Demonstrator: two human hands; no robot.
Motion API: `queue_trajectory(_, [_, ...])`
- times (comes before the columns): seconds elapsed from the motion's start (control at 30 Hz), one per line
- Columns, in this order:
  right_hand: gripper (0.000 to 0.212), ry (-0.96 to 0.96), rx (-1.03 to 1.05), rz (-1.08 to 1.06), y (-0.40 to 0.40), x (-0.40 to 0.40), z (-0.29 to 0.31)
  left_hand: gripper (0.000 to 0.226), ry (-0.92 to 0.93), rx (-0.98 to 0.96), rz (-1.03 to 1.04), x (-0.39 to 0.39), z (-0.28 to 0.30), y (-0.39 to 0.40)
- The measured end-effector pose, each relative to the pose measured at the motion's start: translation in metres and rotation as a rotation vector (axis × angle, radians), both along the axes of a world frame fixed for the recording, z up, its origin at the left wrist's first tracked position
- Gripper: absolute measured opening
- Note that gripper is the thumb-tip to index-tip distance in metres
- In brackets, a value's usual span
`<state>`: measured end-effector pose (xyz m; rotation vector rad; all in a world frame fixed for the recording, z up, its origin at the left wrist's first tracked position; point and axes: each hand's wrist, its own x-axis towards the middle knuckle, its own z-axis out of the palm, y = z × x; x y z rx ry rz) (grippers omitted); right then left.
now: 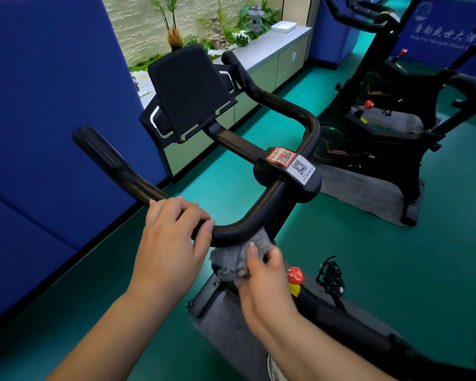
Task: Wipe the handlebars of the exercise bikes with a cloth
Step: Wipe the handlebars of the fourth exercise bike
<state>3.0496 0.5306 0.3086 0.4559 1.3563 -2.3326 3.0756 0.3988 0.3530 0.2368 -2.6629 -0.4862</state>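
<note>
Right hand point(261, 273) closest to camera, fingers and thumb curled round a bunched grey cloth point(231, 261), pressing it up against the underside of the handlebar point(239, 229) at its near bend, just left of the stem. Left hand point(173, 229) next to it, wrapped over the top of the same bar, fingers curled round the tube, thumb side toward the cloth; the two hands are near each other but not touching.

Below the hands: red knob point(295, 274) on the bike frame, a pedal point(331, 276) to its right, grey mat point(226, 320) on the green floor point(368, 257).

Further up the bar: centre clamp point(289, 174) carries two QR stickers, one red, one white. Left horn point(102, 152) of the bar points toward the blue padded wall point(39, 133). Black tablet holder point(187, 89) sits ahead of the clamp, tilted back.

Beyond: second exercise bike point(382, 105) on the right, on its own grey mat. Far back, a low bench point(272, 48) with a white tray point(284, 26), plants and a small stone lantern point(256, 17) behind it.
</note>
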Motion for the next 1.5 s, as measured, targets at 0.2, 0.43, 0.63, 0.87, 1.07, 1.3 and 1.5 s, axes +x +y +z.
queue_trajectory(0.2, [0.009, -0.098, -0.137, -0.172, 0.008, -0.055, 0.010, 0.025, 0.013, 0.011, -0.034, 0.004, 0.000, -0.004])
queue_trajectory(0.43, [0.011, 0.070, 0.132, -0.027, 0.024, -0.010, 0.005, 0.026, 0.006, 0.009, -0.041, 0.005, 0.000, -0.004])
queue_trajectory(0.63, [0.032, 0.922, 0.860, -0.061, 0.058, -0.057, 0.043, 0.029, 0.034, 0.030, -0.040, 0.005, -0.004, -0.005])
queue_trajectory(0.87, [0.022, 1.398, 1.192, 0.704, 0.042, -0.115, 0.082, 0.039, 0.028, 0.037, -0.055, 0.005, -0.003, -0.006])
queue_trajectory(1.07, [0.036, 1.497, 1.662, 1.224, 0.022, -0.161, 0.116, 0.028, 0.008, 0.038, -0.063, 0.006, -0.002, -0.009])
queue_trajectory(1.3, [0.025, 1.291, 1.630, 1.648, -0.013, -0.153, 0.120, 0.039, -0.003, 0.039, -0.050, 0.007, -0.001, -0.008])
queue_trajectory(1.5, [0.034, 1.282, 1.766, 1.666, -0.013, -0.169, 0.131, 0.041, -0.013, 0.062, -0.074, 0.009, -0.002, -0.012])
